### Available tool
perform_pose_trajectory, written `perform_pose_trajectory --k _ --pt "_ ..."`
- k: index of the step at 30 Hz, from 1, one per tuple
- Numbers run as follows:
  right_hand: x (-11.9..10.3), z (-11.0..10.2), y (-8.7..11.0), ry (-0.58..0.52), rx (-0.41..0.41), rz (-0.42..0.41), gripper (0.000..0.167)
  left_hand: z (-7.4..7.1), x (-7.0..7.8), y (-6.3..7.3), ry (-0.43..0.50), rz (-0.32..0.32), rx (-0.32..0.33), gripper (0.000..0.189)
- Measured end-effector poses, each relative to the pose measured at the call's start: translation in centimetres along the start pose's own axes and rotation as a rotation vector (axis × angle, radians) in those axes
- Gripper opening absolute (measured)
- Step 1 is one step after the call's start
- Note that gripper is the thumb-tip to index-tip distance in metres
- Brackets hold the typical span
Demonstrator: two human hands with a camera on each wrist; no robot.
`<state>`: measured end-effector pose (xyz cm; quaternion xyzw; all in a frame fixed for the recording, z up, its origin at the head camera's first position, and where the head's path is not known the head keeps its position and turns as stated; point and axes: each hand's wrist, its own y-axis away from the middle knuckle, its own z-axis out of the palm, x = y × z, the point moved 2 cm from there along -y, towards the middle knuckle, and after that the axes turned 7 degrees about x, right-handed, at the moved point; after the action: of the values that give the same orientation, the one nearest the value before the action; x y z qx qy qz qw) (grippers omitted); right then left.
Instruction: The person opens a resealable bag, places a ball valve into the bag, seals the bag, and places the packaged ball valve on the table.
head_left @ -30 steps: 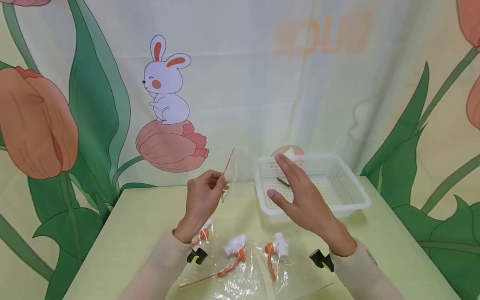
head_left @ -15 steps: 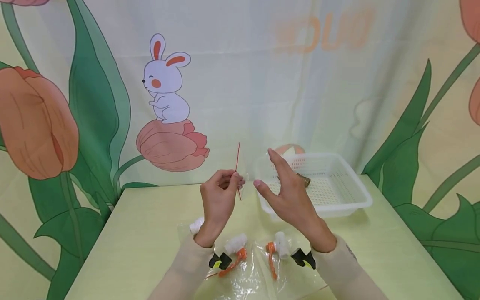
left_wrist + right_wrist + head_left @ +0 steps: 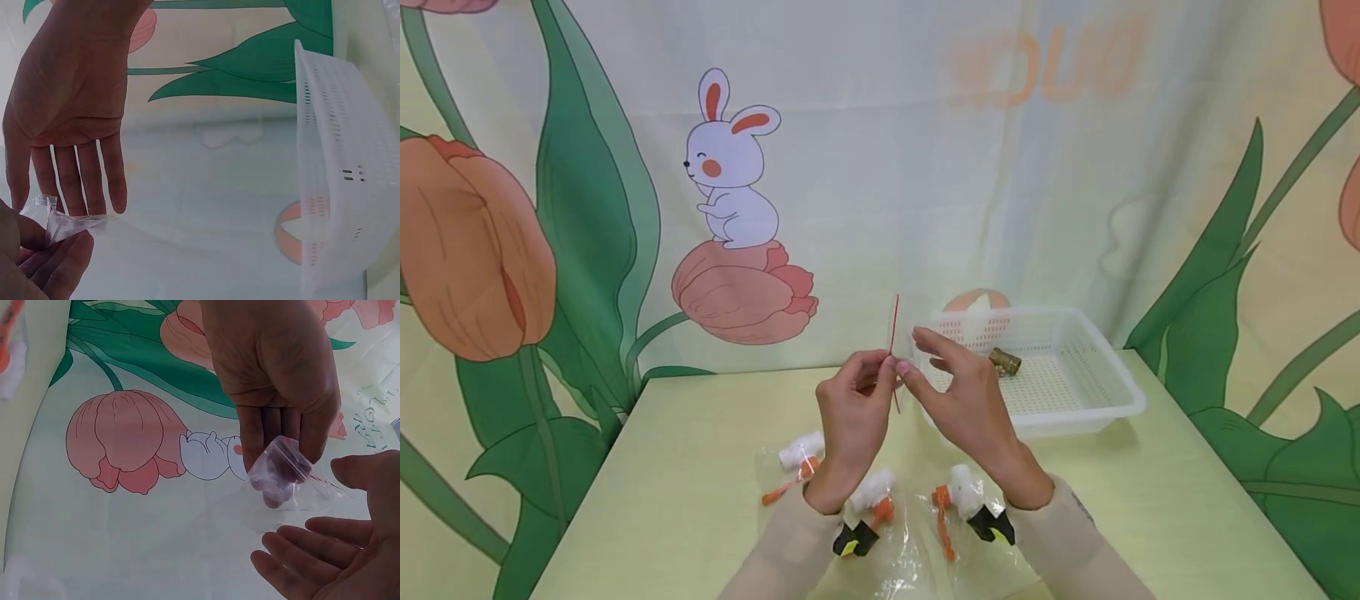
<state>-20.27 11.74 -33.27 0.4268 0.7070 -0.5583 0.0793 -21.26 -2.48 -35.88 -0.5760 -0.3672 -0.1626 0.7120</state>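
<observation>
My left hand (image 3: 856,404) pinches a clear zip bag (image 3: 278,464) with a red strip along its mouth. The bag is held up over the table, and the strip stands nearly upright in the head view. Facing it, my right hand (image 3: 970,396) has its fingers extended, with the thumb tip right by the bag's edge. The right wrist view shows the bag bunched at the left fingertips, and no contents show in it. On the table below lie white plastic valves with orange handles, bagged: one at left (image 3: 800,452), one in the middle (image 3: 876,490), one at right (image 3: 961,492).
A white perforated basket (image 3: 1123,408) stands at the back right of the table, with a brass-coloured cylindrical fitting (image 3: 1004,362) inside. A printed curtain (image 3: 880,167) hangs behind the table. Black wrist cameras sit low over the bagged valves.
My left hand has moved right with the bag, and the strip has turned more upright. My right hand has come left and down to the bag, uncovering the brass-coloured fitting in the basket.
</observation>
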Motion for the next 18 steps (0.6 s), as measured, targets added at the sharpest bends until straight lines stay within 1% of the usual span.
perform_pose_trajectory --k 3,5,8,11,13,15,18 --pt "0.01 0.1 0.01 -0.008 0.028 -0.013 0.034 0.24 0.17 0.26 -0.008 0.03 -0.02 0.013" --pt "0.0 0.12 0.0 -0.014 0.049 -0.028 0.026 0.38 0.26 0.39 0.009 0.027 -0.037 0.015" --pt "0.04 0.08 0.02 -0.011 0.078 -0.047 0.018 0.54 0.21 0.54 0.033 -0.008 -0.059 0.014" --pt "0.11 0.03 0.06 0.006 0.086 -0.054 0.014 0.62 0.15 0.55 0.059 -0.061 -0.075 0.011" --pt "0.2 0.0 0.09 0.01 0.082 -0.055 0.013 0.61 0.08 0.48 0.074 -0.085 -0.08 0.01" --pt "0.23 -0.07 0.13 0.011 0.085 -0.061 0.012 0.55 0.07 0.39 0.082 -0.094 -0.083 0.013" --pt "0.39 -0.15 0.2 -0.003 0.105 -0.077 0.009 0.34 0.08 0.27 0.073 -0.079 -0.081 0.018"
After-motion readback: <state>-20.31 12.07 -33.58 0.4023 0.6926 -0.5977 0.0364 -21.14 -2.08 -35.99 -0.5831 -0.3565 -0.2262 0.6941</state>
